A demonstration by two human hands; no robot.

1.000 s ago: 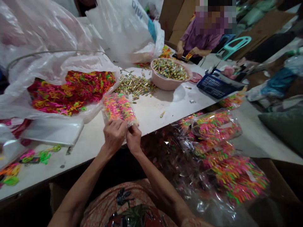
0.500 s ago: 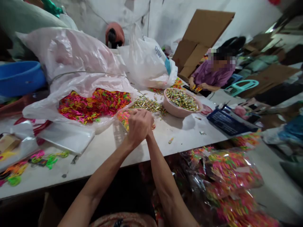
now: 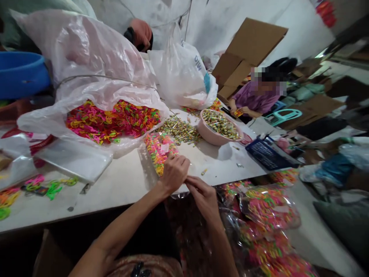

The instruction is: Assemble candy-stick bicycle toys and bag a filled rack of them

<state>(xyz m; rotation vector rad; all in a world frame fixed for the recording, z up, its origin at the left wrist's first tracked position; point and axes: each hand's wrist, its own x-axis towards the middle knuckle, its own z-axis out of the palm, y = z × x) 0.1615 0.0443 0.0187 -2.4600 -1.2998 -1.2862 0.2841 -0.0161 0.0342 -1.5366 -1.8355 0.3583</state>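
A see-through plastic bag [image 3: 154, 152] of small pink, yellow and green plastic pieces lies on the white table, with a small pale label on top. My left hand [image 3: 175, 172] is closed on the bag's near end, its fingers curled over the plastic. Close beside it, my right hand [image 3: 205, 196] pinches the loose end of the same bag near the table's front edge. My fingers hide part of the bag's end. Just beyond the bag is a heap of small striped tubes [image 3: 180, 129].
A pink basin [image 3: 216, 137] holds more tubes. To the left a large plastic sack [image 3: 95, 82] spills colourful pieces beside flat plastic bags [image 3: 77, 159]. A blue basket [image 3: 261, 152] stands right; filled bags [image 3: 271, 207] are piled below the table. A co-worker [image 3: 253, 96] sits across.
My hands have moved toward the table's front edge and slightly apart, the right one farther right and lower. More of the filled bag and its label now shows.
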